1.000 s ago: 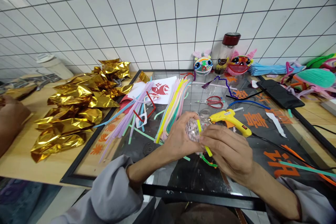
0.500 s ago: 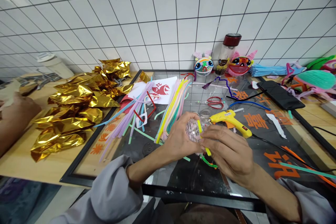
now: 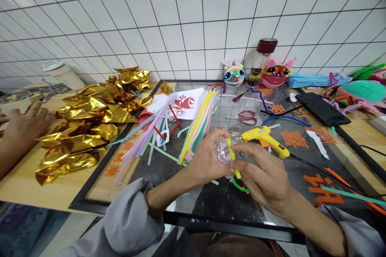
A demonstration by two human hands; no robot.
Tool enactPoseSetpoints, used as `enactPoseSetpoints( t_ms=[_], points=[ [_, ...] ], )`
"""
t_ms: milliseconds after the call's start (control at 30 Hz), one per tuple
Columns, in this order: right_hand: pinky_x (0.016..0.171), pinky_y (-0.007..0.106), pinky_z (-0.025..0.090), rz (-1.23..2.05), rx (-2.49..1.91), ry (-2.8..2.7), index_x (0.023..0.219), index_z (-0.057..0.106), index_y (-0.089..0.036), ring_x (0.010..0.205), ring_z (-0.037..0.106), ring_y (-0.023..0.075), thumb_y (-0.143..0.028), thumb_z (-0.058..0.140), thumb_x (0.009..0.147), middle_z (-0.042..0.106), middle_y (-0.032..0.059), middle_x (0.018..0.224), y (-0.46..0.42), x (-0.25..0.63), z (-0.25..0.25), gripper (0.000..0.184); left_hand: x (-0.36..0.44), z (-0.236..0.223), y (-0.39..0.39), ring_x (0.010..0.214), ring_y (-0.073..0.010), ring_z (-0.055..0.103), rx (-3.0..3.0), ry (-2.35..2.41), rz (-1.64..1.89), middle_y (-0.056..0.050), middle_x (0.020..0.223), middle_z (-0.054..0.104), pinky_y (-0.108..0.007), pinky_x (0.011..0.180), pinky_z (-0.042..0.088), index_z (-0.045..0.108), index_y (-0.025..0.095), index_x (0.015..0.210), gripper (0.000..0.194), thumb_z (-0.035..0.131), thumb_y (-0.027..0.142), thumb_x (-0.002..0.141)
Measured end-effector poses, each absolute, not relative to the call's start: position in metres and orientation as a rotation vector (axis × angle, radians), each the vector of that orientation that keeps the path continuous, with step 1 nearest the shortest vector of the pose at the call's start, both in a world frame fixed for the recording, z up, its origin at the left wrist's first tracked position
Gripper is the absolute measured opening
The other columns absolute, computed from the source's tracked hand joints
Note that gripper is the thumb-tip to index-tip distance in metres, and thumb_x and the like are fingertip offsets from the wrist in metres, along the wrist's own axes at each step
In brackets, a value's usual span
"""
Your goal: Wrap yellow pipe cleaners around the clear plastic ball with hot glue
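My left hand point(image 3: 208, 160) is closed around a clear, rounded plastic piece point(image 3: 222, 150) with a crinkled surface. A yellow pipe cleaner point(image 3: 237, 174) runs across the right side of that piece. My right hand point(image 3: 265, 174) pinches at this strip, its thumb and fingertips against it, with the index finger raised a little. Just beneath the hands, a green and orange strip point(image 3: 239, 186) is partly visible. A yellow hot glue gun point(image 3: 268, 138) lies beyond my right hand, and red-handled scissors point(image 3: 247, 118) rest farther back.
Pipe cleaners point(image 3: 200, 124) in several colours lie left of my hands. Gold foil point(image 3: 87, 124) spreads across the left table, beside another person's hand point(image 3: 30, 124). At the back stand a bottle point(image 3: 259, 62) and two decorated heads point(image 3: 234, 74). A phone point(image 3: 324, 108) lies right.
My right fingers have shifted along the yellow pipe cleaner, and the index finger has lifted slightly. My left hand stays put. The other person's hand at the left has moved right and flattened.
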State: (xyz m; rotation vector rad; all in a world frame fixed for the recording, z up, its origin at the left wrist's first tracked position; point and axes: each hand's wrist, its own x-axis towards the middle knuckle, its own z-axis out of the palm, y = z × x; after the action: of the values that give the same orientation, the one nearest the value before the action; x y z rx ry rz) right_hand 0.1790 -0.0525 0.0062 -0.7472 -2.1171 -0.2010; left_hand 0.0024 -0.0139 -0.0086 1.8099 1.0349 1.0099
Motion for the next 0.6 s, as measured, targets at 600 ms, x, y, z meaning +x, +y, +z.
enactPoseSetpoints(
  t_ms=[600],
  points=[
    [0.105, 0.055, 0.038, -0.219, -0.824, -2.144, 0.085, 0.057, -0.017, 0.115, 0.060, 0.0238, 0.000, 0.049, 0.087, 0.064, 0.0173, 0.118, -0.0545, 0.1747, 0.0015, 0.019, 0.0028, -0.0047, -0.0142, 0.108, -0.0272, 0.063, 1.814, 1.028, 0.986, -0.004, 0.112, 0.064, -0.039, 0.098, 0.047, 0.053, 0.022, 0.107, 0.063, 0.083, 0.024, 0.052]
  ],
)
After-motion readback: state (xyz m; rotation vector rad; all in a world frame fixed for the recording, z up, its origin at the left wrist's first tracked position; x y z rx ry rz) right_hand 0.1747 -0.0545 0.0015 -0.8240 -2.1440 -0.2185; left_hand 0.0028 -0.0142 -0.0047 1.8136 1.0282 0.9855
